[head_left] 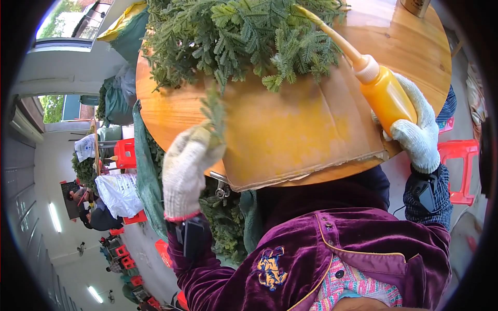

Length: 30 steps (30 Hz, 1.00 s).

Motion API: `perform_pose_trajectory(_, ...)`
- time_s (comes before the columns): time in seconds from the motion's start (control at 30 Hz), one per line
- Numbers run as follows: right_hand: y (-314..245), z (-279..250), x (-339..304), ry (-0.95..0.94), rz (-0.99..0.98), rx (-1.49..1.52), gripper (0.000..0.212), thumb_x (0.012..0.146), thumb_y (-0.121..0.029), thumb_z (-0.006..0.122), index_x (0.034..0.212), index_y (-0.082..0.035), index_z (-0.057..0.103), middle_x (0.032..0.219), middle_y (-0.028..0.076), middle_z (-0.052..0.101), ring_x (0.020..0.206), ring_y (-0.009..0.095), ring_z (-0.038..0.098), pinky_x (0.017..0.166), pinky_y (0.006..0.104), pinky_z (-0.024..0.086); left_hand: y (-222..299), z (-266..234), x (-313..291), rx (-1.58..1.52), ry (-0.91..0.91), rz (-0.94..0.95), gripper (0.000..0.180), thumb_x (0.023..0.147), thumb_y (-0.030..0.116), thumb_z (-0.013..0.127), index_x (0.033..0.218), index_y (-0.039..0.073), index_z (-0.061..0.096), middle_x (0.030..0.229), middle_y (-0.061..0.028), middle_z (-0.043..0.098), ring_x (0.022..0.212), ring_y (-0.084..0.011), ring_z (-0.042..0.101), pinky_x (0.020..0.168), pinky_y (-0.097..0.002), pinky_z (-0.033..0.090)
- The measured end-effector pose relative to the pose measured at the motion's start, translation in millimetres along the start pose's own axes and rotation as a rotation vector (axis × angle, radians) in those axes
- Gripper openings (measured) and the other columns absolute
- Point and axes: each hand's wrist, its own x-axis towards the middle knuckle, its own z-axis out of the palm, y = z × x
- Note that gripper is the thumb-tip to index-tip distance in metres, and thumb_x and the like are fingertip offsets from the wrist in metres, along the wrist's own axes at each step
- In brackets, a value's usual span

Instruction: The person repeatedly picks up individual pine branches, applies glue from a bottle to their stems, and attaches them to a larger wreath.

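Observation:
In a white knitted glove, my left hand (185, 168) pinches a small green fir-like sprig (214, 111), held upright over the left side of a cardboard sheet (295, 129); the sprig is slightly blurred. My gloved right hand (419, 132) is wrapped round a yellow squeeze bottle (388, 98). The bottle is tilted, and its long tapering nozzle (332, 33) points away to the upper left, over a heap of green fir-like sprigs (233, 41). Yellow smears mark the cardboard, which lies at the near edge of the round wooden table (404, 41).
A metal fitting (221, 187) sits under the table's near edge. Left of the table hangs a green sack (148, 181), with more greenery (223, 223) below. Red stools (461, 168) stand at right and farther left. A can (415, 6) stands at the far edge; other people (98, 215) are far left.

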Motion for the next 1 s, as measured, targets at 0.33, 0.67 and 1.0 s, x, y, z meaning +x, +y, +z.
perform_pose_trajectory(0.33,5.2,1.0,1.2,-0.033,-0.126,-0.049,0.08,0.079,-0.032,0.085,0.146,-0.001,0.055,0.134,0.011,0.064,0.12,0.019,0.062,0.104,0.032,0.046,5.2,31.3,-50.9,0.296,-0.175,-0.048,0.05,0.098,0.004,0.067,0.147,-0.004,0.055,0.116,-0.0133,0.071,0.096,-0.0162,0.07,0.09,-0.0293,0.057)
perform_pose_trajectory(0.67,2.6,1.1,0.9,-0.053,-0.092,-0.017,0.075,0.082,-0.027,0.084,0.146,-0.001,0.056,0.136,0.01,0.064,0.123,0.018,0.062,0.105,0.0315,0.048,-5.3,42.0,39.7,1.353,-0.116,1.085,0.059,0.072,0.019,0.085,0.126,0.004,0.065,0.122,-0.0171,0.069,0.12,-0.0417,0.059,0.109,-0.0522,0.041)
perform_pose_trajectory(1.0,6.2,4.2,2.2,0.04,-0.066,-0.026,0.113,0.064,-0.062,0.09,0.151,-0.001,0.051,0.127,0.009,0.066,0.093,0.014,0.067,0.074,0.0231,0.054,-19.6,44.3,-7.0,1.254,-0.154,0.898,0.066,0.077,0.026,0.087,0.132,0.001,0.062,0.132,-0.0207,0.065,0.123,-0.044,0.058,0.112,-0.0536,0.04)
